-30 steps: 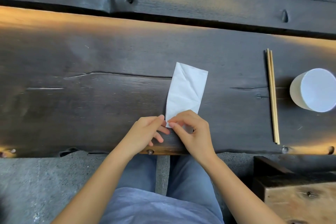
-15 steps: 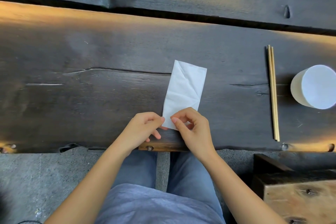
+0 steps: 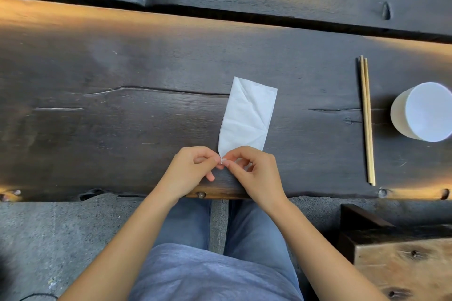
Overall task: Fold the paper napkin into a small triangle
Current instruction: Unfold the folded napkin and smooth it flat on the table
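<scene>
A white paper napkin (image 3: 247, 115) lies on the dark wooden table (image 3: 122, 134) as a long narrow strip with diagonal creases, its far end pointing away from me. My left hand (image 3: 190, 171) and my right hand (image 3: 254, 171) meet at its near left corner. Thumb and forefinger of each hand pinch that corner, which is lifted slightly off the wood. The near edge of the napkin is partly hidden under my right hand's fingers.
A pair of wooden chopsticks (image 3: 366, 120) lies lengthwise to the right of the napkin. A white paper cup (image 3: 423, 111) stands at the right edge. A wooden bench corner (image 3: 401, 259) sits at lower right, beyond the table's near edge.
Both hands have closed in on the napkin's near left corner and now pinch it together. The napkin itself has stayed in place.
</scene>
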